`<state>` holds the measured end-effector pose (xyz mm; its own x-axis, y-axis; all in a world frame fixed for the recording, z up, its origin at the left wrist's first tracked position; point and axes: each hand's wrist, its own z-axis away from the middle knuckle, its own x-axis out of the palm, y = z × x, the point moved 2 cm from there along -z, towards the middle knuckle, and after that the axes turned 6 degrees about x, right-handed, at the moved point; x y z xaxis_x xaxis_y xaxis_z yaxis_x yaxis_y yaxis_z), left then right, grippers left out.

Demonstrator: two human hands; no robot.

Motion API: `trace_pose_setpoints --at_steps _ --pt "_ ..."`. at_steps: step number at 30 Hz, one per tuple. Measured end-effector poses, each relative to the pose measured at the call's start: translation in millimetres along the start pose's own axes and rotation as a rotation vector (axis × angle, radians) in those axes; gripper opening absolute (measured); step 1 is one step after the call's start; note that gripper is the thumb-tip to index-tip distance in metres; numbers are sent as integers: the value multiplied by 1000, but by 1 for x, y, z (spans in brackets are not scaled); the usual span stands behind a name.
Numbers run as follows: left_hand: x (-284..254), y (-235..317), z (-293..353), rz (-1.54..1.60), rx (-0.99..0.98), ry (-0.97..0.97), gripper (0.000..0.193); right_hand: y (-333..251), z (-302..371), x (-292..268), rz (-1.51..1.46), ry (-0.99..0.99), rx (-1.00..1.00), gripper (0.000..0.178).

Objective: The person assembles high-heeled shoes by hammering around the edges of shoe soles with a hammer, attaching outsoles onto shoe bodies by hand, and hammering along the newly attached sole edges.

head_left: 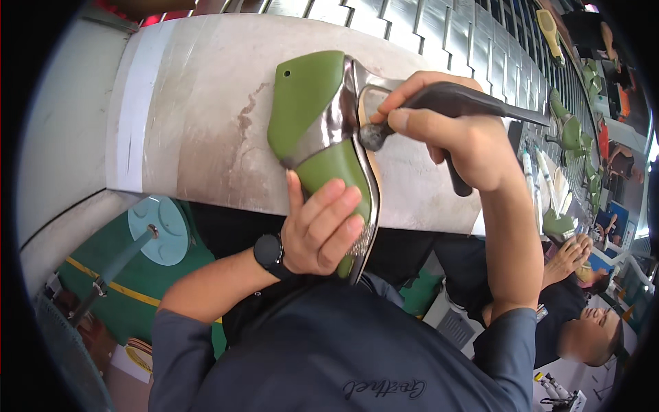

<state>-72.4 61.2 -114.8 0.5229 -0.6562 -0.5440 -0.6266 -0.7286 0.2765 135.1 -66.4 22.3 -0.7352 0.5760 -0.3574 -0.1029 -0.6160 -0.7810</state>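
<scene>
A green shoe last (307,103) with a small hole at its top carries a sandal. The sandal has a shiny metallic strap (328,127), a tan sole edge (371,161) facing right, and a glittery band (359,240) near the toe. My left hand (322,223) is closed round the forefoot, toe pointing toward my body. In my right hand (467,137) is a dark hammer-like tool (473,101) with a round knob and a long tapering arm. Its knob is at the sole edge beside the strap, and my fingertips are close by; contact cannot be made out.
The shoe lies over a pale, stained work surface (213,117). Beyond it runs a slatted metal conveyor (384,20), with several green lasts (570,130) to the right. A co-worker (583,336) sits close at right, hands on another last. A round blue disc (159,230) stands at lower left.
</scene>
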Motion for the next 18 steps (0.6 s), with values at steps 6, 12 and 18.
trace_pose_setpoints --at_steps 6,12,18 --pt "-6 -4 -14 52 -50 -35 99 43 37 13 134 342 -331 23" --pt "-79 -16 -34 675 -795 433 71 71 102 6 802 629 -399 48" --pt "-114 -59 -16 1338 -767 458 55 137 114 73 -998 84 -231 74"
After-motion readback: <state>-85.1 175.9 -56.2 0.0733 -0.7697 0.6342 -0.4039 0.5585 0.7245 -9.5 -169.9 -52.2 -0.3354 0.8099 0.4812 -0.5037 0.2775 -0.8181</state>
